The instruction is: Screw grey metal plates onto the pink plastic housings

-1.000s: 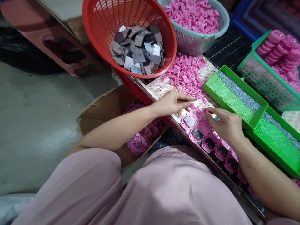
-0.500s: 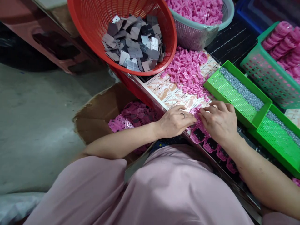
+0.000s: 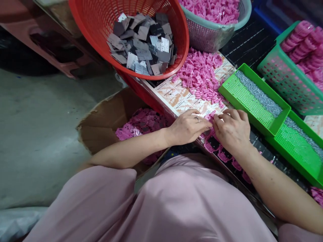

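At the table's near edge, a pink plastic piece (image 3: 210, 116) lies between my two hands, mostly covered by fingers. My left hand (image 3: 188, 127), with a ring on one finger, is closed and pinches it from the left. From the other side my right hand (image 3: 232, 130) presses curled fingers onto the same piece; its fingertips are partly hidden. Running from under my right hand along the edge is a row of pink cut-out frames (image 3: 224, 155) with dark centres. Just beyond my hands, small pink plastic parts (image 3: 202, 72) are heaped on a patterned board (image 3: 171, 94).
A red basket (image 3: 185, 43) holds grey metal plates. Behind the heap stands a pale basket (image 3: 202, 30) of pink parts. Two green trays (image 3: 252, 101) with small metal pieces and a green basket (image 3: 280, 74) are at right. A cardboard box (image 3: 98, 124) of pink pieces sits below.
The view has shifted slightly. My right hand has moved a little left, closer to my left hand, and both remain on the pink piece.
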{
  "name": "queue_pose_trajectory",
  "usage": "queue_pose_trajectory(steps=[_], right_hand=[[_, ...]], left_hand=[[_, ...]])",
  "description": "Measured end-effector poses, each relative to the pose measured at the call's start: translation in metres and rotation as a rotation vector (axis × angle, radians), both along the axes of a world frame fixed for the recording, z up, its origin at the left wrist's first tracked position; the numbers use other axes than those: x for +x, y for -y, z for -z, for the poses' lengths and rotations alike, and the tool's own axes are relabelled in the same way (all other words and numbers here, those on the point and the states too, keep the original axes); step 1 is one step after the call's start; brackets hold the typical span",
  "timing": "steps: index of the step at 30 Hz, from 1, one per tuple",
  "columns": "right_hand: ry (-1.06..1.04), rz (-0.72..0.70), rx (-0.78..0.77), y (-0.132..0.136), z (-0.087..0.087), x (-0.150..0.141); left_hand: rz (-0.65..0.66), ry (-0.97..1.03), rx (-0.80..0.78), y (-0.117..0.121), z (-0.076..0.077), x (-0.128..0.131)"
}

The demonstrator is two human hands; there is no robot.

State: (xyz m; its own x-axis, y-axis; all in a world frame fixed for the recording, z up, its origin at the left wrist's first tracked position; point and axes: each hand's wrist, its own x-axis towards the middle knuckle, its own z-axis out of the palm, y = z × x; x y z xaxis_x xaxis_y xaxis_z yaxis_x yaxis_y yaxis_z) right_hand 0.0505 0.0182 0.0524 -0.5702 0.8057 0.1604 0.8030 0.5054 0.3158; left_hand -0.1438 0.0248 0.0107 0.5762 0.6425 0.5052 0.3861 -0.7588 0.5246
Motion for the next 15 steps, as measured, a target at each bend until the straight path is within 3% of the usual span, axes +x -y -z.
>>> queue_pose_trajectory(steps=[4,8,11,15], right_hand=[[-0.134,0.064,-0.031,0.001,-0.005,0.007],[-0.436,0.086,-0.046,0.008,-0.019,0.021],[-0.605,-0.020,-0.114,0.021,-0.029,0.024],[-0.579,-0.103,-0.046,0.034,-0.030,0.024]], left_hand=[[-0.090,0.246,-0.317,-0.007,-0.010,0.001],[-0.046,0.397,-0.692,-0.012,-0.014,0.009],[0.010,0.496,-0.780,-0.014,-0.014,0.021],[0.080,0.577,-0.801,-0.011,-0.016,0.037]])
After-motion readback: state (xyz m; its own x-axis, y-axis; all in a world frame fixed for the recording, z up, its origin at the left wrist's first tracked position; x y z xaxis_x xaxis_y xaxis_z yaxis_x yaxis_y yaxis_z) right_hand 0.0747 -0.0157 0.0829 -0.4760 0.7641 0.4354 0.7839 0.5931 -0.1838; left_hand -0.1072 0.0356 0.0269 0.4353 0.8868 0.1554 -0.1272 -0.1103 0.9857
